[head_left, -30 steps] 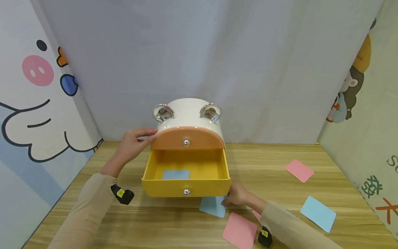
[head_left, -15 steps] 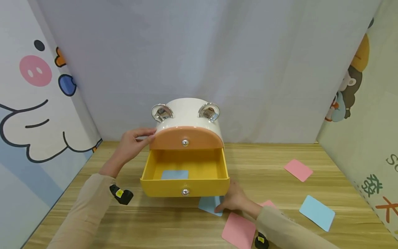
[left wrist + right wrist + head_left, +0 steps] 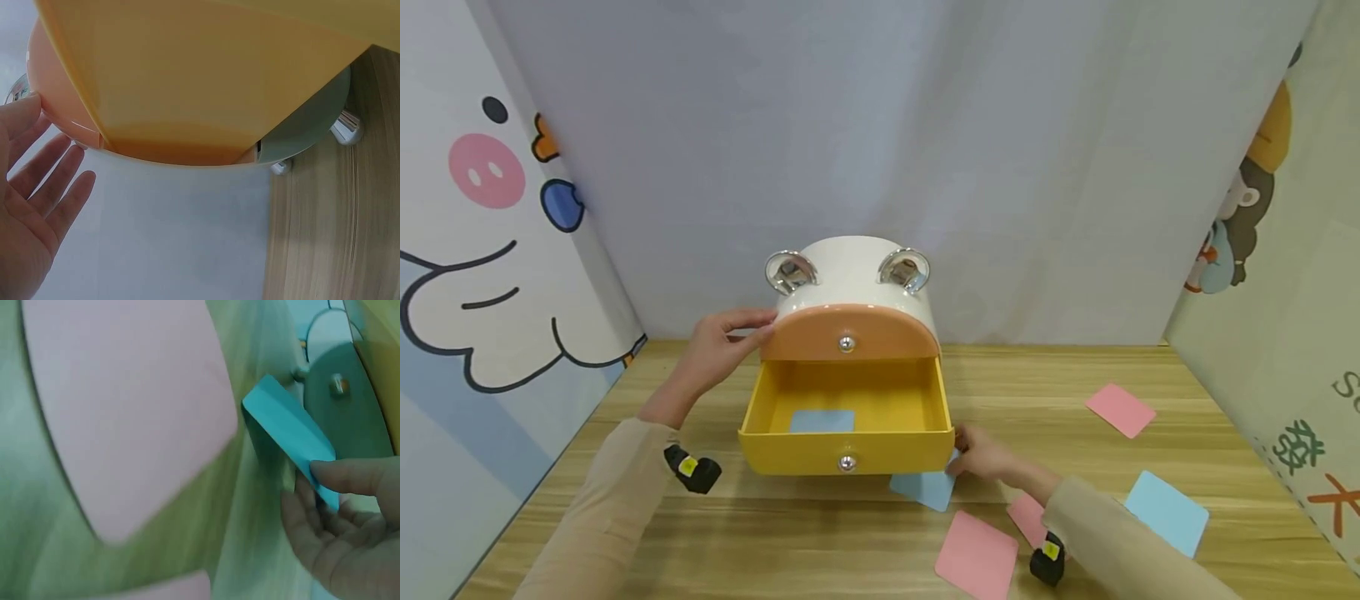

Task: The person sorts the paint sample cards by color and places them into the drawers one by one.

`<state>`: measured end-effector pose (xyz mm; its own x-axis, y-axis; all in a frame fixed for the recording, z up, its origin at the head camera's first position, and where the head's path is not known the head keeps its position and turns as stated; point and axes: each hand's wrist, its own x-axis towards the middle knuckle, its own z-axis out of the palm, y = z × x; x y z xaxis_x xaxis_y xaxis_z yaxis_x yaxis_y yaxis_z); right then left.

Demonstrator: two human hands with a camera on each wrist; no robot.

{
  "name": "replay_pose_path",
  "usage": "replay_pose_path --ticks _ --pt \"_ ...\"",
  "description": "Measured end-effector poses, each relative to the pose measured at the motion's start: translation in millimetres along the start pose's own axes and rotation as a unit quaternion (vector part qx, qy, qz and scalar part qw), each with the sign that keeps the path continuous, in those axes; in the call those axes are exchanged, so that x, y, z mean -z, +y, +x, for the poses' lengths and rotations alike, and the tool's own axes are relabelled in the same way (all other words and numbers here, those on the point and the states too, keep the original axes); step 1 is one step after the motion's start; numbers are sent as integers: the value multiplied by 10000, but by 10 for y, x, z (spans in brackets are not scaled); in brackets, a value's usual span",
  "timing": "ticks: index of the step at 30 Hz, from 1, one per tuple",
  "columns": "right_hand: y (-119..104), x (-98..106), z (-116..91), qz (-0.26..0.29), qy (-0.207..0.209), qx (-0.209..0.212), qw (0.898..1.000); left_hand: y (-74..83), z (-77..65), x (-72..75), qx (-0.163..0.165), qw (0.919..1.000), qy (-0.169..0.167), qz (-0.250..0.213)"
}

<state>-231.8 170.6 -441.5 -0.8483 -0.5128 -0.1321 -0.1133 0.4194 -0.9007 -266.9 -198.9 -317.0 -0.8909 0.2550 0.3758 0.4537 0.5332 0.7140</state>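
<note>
A small cabinet with a rounded white top [image 3: 857, 271] and silver ear shapes stands on the table. Its yellow lower drawer [image 3: 846, 454] is pulled out, with a light-blue card [image 3: 822, 421] lying inside. My left hand [image 3: 711, 354] rests against the cabinet's left side; in the left wrist view its thumb touches the peach upper drawer front [image 3: 59, 81] and the other fingers extend loosely. Beside the drawer's right front corner, my right hand [image 3: 983, 454] pinches another blue card [image 3: 290, 425] between thumb and fingers. That card is tilted, one edge raised, and partly hidden by the drawer in the head view.
Pink cards lie nearby: one pink card [image 3: 977, 554] in front, one pink card [image 3: 1026, 518] partly under my right sleeve, one pink card [image 3: 1121, 410] farther right. Another blue card [image 3: 1168, 512] lies at the right. A grey curtain [image 3: 1037, 167] hangs behind the table.
My right hand has moved slightly right and back, and the blue card under it has shifted right with it, now pinched. My left hand and the drawer have stayed put.
</note>
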Motion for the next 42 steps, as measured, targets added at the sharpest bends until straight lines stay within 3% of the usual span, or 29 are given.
replay_pose_path --ticks 3,11,18,25,33,42 --pt "39 159 -34 481 -99 -283 9984 -2 0 2 7 10000 -6 15" --pt "-42 639 -192 629 -199 -394 9970 2 2 6 41 10000 -11 33" --pt "-324 1035 -281 618 -34 -401 9973 -4 0 14 50 10000 -17 4" --pt "-692 1269 -322 347 289 -130 9989 1 8 12 75 10000 0 44" --pt "-1068 1240 -269 103 313 40 9994 -7 17 7 62 10000 22 -8" --pt "-1439 846 -57 215 -13 400 9990 -18 25 -2 103 9999 -2 -17"
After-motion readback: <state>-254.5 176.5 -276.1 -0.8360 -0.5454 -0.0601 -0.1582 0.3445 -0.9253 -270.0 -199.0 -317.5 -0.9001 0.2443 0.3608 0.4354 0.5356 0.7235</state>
